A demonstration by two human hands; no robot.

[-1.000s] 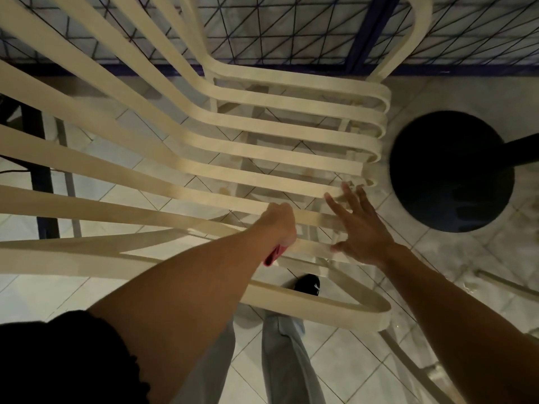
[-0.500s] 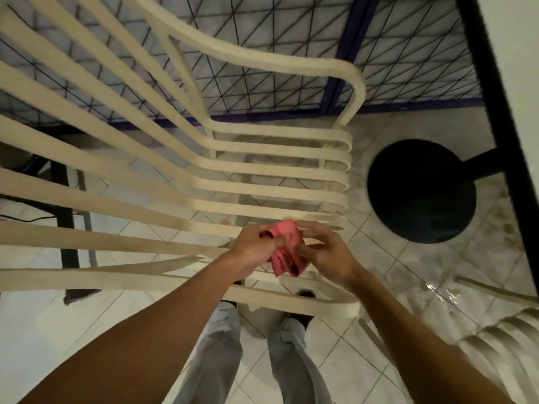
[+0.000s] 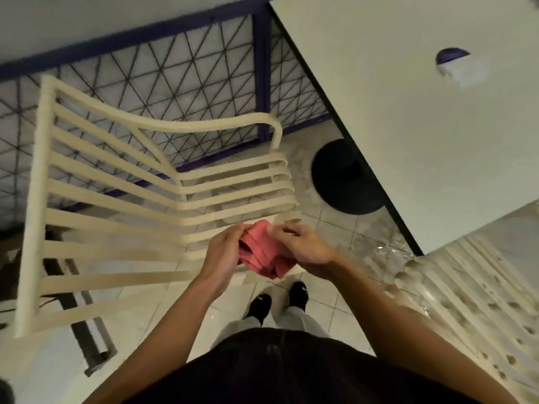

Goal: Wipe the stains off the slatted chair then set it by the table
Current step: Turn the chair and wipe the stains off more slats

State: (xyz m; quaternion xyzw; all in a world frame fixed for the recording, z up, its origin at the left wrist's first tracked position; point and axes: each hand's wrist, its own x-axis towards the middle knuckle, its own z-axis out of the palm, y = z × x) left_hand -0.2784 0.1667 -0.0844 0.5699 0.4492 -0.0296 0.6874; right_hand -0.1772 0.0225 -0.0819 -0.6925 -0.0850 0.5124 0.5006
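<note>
The cream slatted chair (image 3: pixel 116 199) stands on the tiled floor in front of me, its back to the left and its seat toward the table. A red cloth (image 3: pixel 264 253) is bunched between both hands above the seat's near edge. My left hand (image 3: pixel 223 252) grips the cloth's left side. My right hand (image 3: pixel 303 247) pinches its top and right side. The white table (image 3: pixel 408 112) fills the upper right, its edge just right of the chair.
The table's black round base (image 3: pixel 347 179) sits on the floor right of the chair seat. A second slatted chair (image 3: pixel 478 301) with dark spots is at lower right. A blue-framed mesh fence (image 3: pixel 204 83) runs behind. A wet patch (image 3: pixel 376 246) glistens on the tiles.
A second ago my left hand alone held the cloth on the seat and my right hand was open. Both hands now hold the cloth lifted off the slats; the view has pulled back.
</note>
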